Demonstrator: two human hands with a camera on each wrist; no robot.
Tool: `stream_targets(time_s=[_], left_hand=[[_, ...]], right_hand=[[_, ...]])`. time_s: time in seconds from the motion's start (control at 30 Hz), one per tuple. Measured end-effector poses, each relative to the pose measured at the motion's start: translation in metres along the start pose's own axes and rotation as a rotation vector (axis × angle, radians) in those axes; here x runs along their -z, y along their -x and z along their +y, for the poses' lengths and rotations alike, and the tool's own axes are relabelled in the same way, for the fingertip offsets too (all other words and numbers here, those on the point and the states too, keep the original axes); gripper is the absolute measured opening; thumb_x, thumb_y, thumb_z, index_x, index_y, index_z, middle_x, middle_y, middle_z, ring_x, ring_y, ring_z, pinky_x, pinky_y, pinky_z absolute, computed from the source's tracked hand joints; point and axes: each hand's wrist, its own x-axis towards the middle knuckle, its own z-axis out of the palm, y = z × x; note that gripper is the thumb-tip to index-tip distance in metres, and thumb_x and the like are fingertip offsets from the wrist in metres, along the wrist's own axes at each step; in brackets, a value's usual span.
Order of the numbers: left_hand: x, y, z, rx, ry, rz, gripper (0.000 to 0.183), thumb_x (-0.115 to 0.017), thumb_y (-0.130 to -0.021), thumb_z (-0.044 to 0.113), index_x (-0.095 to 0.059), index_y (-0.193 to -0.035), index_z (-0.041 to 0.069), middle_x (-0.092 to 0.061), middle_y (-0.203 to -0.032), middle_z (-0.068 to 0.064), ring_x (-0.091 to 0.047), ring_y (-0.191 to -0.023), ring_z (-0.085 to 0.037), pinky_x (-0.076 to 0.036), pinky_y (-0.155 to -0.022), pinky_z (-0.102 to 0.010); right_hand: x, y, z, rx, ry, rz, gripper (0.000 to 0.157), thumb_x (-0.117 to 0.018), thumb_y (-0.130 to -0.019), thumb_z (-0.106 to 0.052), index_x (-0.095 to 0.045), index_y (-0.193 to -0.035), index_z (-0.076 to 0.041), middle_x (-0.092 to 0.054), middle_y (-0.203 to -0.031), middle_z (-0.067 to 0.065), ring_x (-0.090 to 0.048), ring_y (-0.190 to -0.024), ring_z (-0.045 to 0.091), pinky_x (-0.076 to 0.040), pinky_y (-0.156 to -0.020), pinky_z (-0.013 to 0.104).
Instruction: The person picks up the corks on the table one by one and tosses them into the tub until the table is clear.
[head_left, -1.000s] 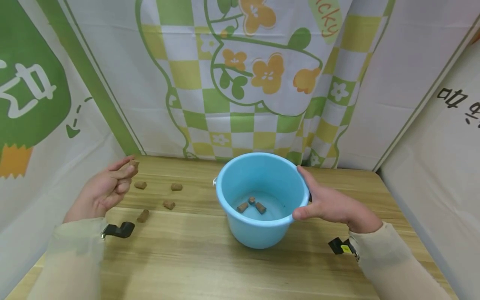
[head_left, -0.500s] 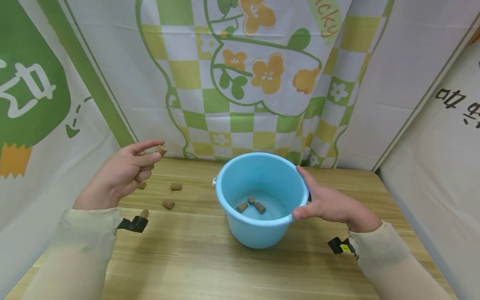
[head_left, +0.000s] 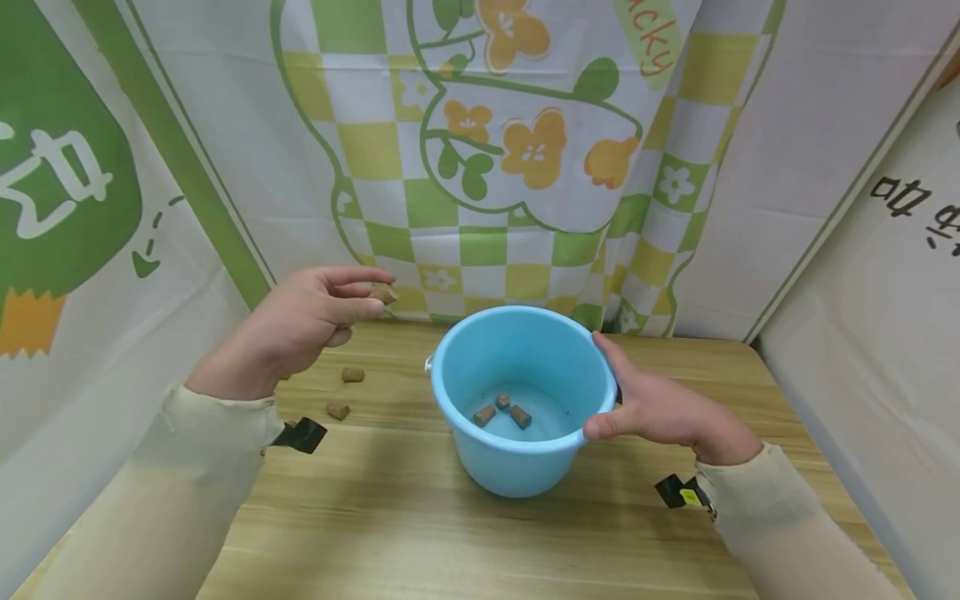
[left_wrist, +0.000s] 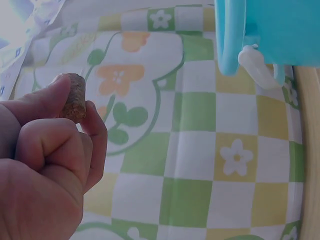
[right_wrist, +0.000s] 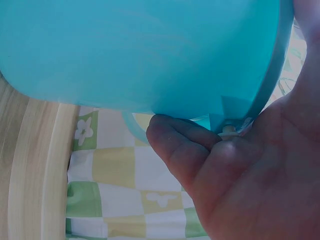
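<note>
A light blue bucket (head_left: 517, 468) stands upright on the wooden table, with three corks (head_left: 521, 416) lying on its bottom. My right hand (head_left: 671, 410) grips the bucket at its right side, thumb along the rim; in the right wrist view the curled fingers (right_wrist: 175, 150) press against the outer wall beside the handle joint. Up and left of the bucket, my left hand (head_left: 300, 323) pinches a cork (head_left: 384, 293) between thumb and fingers, above the table's back part. The left wrist view shows that same cork (left_wrist: 76, 97) upright in the pinch, apart from the bucket.
Two loose corks, one farther back (head_left: 353, 375) and one nearer (head_left: 337, 410), lie on the table (head_left: 360, 533) left of the bucket. Others are mostly hidden under the left wrist. A checked cloth (head_left: 480, 250) hangs behind the table, and white fabric walls flank both sides.
My left hand has carried the pinched cork rightward and slightly up, from the table's left side toward the bucket. The right hand and bucket have stayed in place.
</note>
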Motion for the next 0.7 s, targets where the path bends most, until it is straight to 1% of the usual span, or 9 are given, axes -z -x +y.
stream_targets(time_s=[0.17,0.27,0.37,0.43,0.5,0.6,0.67,0.7], left_hand=[[-0.014,-0.008,0.007,0.017,-0.067,-0.007,0.041,-0.068,-0.095,0.005,-0.06,-0.135,0.003,-0.058,-0.121,-0.014,-0.03,-0.056,-0.007,-0.029,-0.049,-0.02],[-0.021,-0.012,0.011,0.022,-0.128,-0.02,0.041,-0.071,-0.093,0.008,-0.063,-0.133,0.005,-0.057,-0.123,-0.014,-0.033,-0.057,-0.007,-0.03,-0.049,-0.02],[-0.027,-0.015,0.013,0.018,-0.203,-0.037,0.039,-0.075,-0.091,0.013,-0.067,-0.129,0.01,-0.058,-0.126,-0.013,-0.036,-0.059,-0.009,-0.034,-0.05,-0.021],[-0.031,-0.016,0.014,0.011,-0.24,-0.049,0.038,-0.076,-0.09,0.015,-0.069,-0.127,0.012,-0.058,-0.128,-0.013,-0.046,-0.067,-0.011,-0.038,-0.052,-0.022],[-0.035,-0.017,0.015,0.005,-0.269,-0.057,0.037,-0.077,-0.09,0.017,-0.07,-0.126,0.015,-0.059,-0.129,-0.011,-0.053,-0.08,-0.017,-0.041,-0.056,-0.024],[-0.042,-0.019,0.015,0.006,-0.292,-0.065,0.035,-0.077,-0.089,0.019,-0.071,-0.124,0.019,-0.061,-0.127,-0.008,-0.056,-0.095,-0.026,-0.043,-0.058,-0.026],[-0.046,-0.021,0.014,0.013,-0.292,-0.071,0.033,-0.077,-0.089,0.019,-0.072,-0.122,0.021,-0.063,-0.124,-0.006,-0.057,-0.098,-0.027,-0.043,-0.059,-0.027],[-0.048,-0.022,0.014,0.013,-0.301,-0.072,0.032,-0.077,-0.089,0.019,-0.072,-0.121,0.022,-0.063,-0.123,-0.005,-0.057,-0.101,-0.027,-0.044,-0.063,-0.029]], right_hand=[[0.0,0.0,0.001,0.009,-0.007,-0.003,0.124,-0.087,-0.078,-0.036,0.006,-0.159,-0.027,-0.041,-0.144,0.019,-0.051,-0.12,0.039,-0.045,-0.092,0.049],[0.0,0.0,0.001,0.006,0.002,0.001,0.124,-0.087,-0.078,-0.037,0.007,-0.159,-0.026,-0.042,-0.144,0.019,-0.051,-0.12,0.039,-0.045,-0.092,0.049],[0.0,0.0,0.001,-0.001,0.012,0.005,0.125,-0.087,-0.078,-0.037,0.007,-0.159,-0.025,-0.042,-0.144,0.019,-0.051,-0.12,0.038,-0.045,-0.093,0.049],[0.0,0.0,0.001,-0.006,0.021,0.009,0.126,-0.087,-0.078,-0.038,0.008,-0.159,-0.024,-0.042,-0.144,0.019,-0.052,-0.12,0.038,-0.045,-0.093,0.048],[0.0,0.0,0.001,-0.006,0.022,0.01,0.126,-0.087,-0.078,-0.038,0.008,-0.159,-0.025,-0.042,-0.144,0.019,-0.052,-0.12,0.038,-0.045,-0.093,0.049],[0.0,0.0,0.001,0.004,0.015,0.006,0.125,-0.087,-0.078,-0.038,0.008,-0.159,-0.025,-0.042,-0.144,0.019,-0.052,-0.12,0.038,-0.045,-0.093,0.049],[0.0,0.0,0.002,0.014,0.01,0.001,0.124,-0.087,-0.078,-0.038,0.007,-0.159,-0.025,-0.042,-0.144,0.019,-0.052,-0.119,0.039,-0.045,-0.092,0.049],[0.001,-0.001,0.002,0.019,0.01,-0.001,0.124,-0.087,-0.078,-0.038,0.006,-0.159,-0.025,-0.042,-0.144,0.019,-0.052,-0.119,0.039,-0.045,-0.092,0.049]])
